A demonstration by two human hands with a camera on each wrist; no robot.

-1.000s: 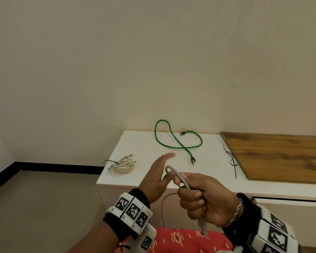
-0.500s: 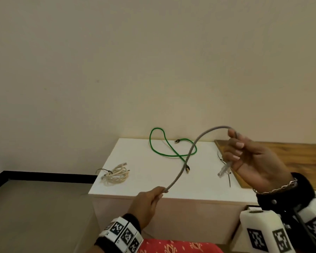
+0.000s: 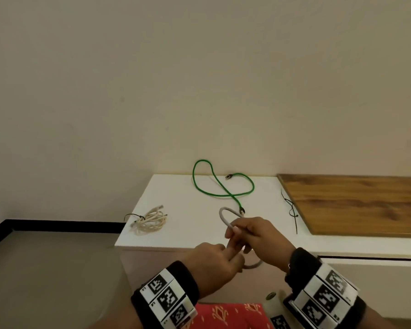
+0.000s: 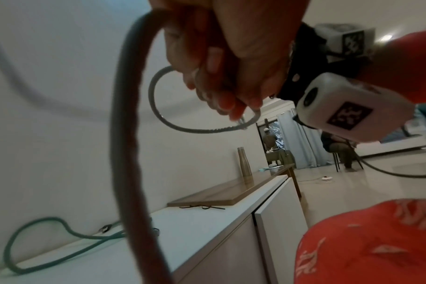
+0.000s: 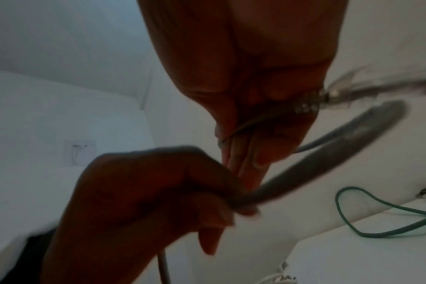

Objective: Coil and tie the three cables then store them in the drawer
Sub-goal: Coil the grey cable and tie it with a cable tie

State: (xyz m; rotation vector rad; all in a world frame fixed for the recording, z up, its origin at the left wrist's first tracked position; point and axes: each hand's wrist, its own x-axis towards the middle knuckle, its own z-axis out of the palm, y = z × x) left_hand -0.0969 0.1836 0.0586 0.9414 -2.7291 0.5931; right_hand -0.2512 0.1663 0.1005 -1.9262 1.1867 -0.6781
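Coiling the grey cable (image 3: pixel 226 218), second of three: right hand (image 3: pixel 256 233) pinching a small loop above the bench (image 3: pixel 188 210) front edge, left hand (image 3: pixel 214 262) fingers curled round the trailing length. Next, probably another loop fed across; green cable (image 3: pixel 221 186) lying loose, cream cable (image 3: pixel 150 220) already bundled.

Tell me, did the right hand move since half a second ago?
Yes. The right hand came down and leftward, from over the brown wooden board's left edge to the left hand, gripping the grey cable.

A wooden board (image 3: pixel 356 205) lies on the white cabinet (image 3: pixel 183 200) (right side).
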